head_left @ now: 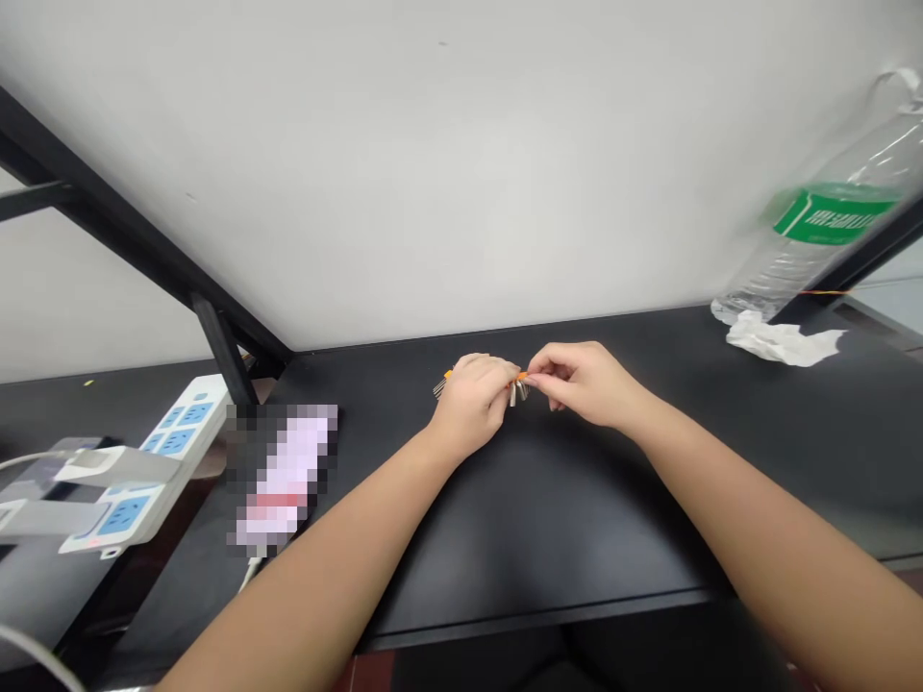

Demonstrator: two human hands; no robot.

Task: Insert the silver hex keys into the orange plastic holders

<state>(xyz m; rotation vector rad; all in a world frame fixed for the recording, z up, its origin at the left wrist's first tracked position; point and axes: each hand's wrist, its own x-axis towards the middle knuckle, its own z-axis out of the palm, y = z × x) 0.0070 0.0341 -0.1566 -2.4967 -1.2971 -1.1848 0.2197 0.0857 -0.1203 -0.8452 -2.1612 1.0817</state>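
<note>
Both my hands meet over the middle of a black table (548, 519). My left hand (472, 404) is closed around a small bundle of orange pieces with thin metal pins (441, 384) that stick out on its left side. My right hand (581, 383) pinches the other end of the bundle, where small metal tabs (517, 390) hang down between the two hands. What the pieces are exactly is too small to tell.
A white power strip with blue sockets (155, 461) lies at the left, beside a blurred-out flat object (285, 476). A clear plastic bottle with a green label (829, 221) leans at the back right over crumpled white paper (783, 338). A white wall stands behind.
</note>
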